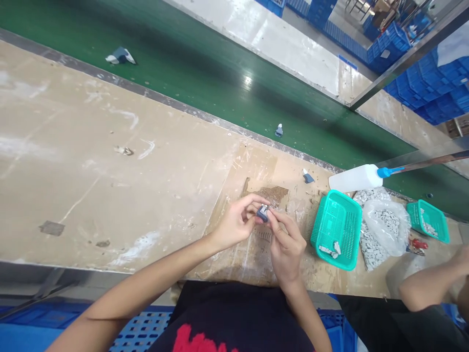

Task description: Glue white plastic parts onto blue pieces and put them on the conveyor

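Note:
Between my two hands, above the worn cardboard on the bench, is a small dark blue-grey plastic part (262,212) with a pale piece on it. My left hand (238,220) grips it from the left with thumb and fingers. From the right, the thumb and forefinger of my right hand (287,242) pinch at the pale piece; the fingertips cover part of it. A similar blue-grey and white part (308,176) lies on the bench beyond my right hand. Right of that hand stands a green basket (336,225) with a few pale pieces (335,250) inside.
A green conveyor belt (205,93) runs behind the bench, carrying parts (279,130). A white bottle with a blue nozzle (355,178) lies past the basket. Bags of small grey pieces (388,222) and another green basket (441,222) sit farther right, near a co-worker's arm (428,281).

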Demonstrator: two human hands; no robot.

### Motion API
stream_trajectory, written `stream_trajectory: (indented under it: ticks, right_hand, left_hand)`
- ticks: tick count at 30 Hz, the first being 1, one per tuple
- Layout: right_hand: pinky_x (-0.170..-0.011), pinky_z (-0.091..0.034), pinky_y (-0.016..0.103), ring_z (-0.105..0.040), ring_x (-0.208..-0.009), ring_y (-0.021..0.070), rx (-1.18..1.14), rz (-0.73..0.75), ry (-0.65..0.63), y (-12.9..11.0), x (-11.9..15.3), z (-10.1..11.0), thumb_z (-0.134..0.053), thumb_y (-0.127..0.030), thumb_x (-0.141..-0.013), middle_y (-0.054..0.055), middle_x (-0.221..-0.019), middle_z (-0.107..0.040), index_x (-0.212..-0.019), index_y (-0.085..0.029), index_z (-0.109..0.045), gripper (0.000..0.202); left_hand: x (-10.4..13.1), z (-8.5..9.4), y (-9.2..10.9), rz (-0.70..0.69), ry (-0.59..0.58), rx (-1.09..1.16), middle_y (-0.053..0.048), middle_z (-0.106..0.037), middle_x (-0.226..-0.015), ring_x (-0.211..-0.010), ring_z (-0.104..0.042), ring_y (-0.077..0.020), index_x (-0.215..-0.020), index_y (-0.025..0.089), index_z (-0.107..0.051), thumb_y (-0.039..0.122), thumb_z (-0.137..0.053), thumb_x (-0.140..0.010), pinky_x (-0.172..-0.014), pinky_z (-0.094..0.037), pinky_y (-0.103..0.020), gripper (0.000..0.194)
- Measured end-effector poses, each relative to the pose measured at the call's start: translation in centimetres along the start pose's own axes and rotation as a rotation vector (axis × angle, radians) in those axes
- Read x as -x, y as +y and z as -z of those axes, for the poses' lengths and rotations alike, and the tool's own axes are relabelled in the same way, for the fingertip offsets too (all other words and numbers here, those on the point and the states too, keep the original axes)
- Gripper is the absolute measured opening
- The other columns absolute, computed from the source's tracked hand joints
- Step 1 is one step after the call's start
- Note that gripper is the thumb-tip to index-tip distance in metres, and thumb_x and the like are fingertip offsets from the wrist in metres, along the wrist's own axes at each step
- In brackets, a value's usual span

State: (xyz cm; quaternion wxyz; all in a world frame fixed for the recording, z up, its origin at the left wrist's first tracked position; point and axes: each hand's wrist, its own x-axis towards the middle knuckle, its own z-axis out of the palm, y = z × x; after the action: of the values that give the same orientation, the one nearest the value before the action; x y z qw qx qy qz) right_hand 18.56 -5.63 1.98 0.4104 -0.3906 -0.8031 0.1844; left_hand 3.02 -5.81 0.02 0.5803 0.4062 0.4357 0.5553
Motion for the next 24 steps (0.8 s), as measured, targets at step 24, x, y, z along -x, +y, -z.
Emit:
stream_trajectory:
  ticks: [24]
  right_hand:
    - [-0.110, -0.051, 0.039, -0.052, -0.136, 0.0232, -0.010, 0.113, -0.283, 0.9, -0.4, 2.4, -0.054, -0.008, -0.097, 0.013, -0.145, -0.056, -0.155, -0.024, -0.032, 0.064]
  left_hand:
    - [0.2, -0.2, 0.5, 0.170, -0.004, 0.372, -0.007, -0.073, -0.080, -0.075, -0.070, -0.0174, -0.087, 0.013, -0.076, 0.036, -0.090, -0.067, -0.074, -0.056, -0.026, 0.034]
